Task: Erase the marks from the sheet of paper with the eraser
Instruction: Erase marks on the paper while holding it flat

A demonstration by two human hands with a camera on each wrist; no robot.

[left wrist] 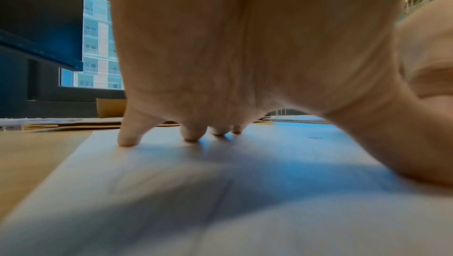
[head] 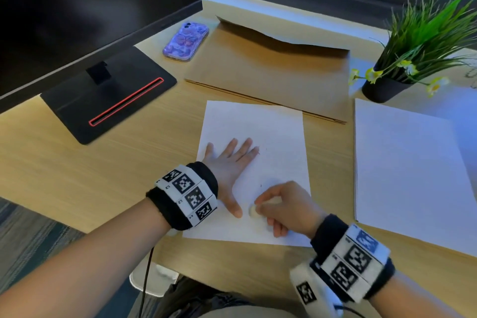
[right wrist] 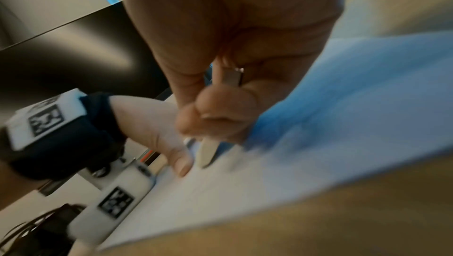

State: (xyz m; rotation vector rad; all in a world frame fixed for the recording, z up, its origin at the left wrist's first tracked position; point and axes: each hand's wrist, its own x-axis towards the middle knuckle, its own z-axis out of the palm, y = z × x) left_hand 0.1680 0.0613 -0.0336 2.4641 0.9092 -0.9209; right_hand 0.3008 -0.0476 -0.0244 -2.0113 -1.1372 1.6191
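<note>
Wood-grain table carries a black monitor, flat cardboard box and potted grass. Left hand lies spread, pressing the white sheet of paper; right hand pinches a pale rounded eraser against it.

Matt white paper sheet at centre, smooth. Pale wood-grain desk beneath, satin. Flat brown cardboard above, dull and fibrous. Glossy purple phone case upper middle. Matt black monitor base upper left.
</note>
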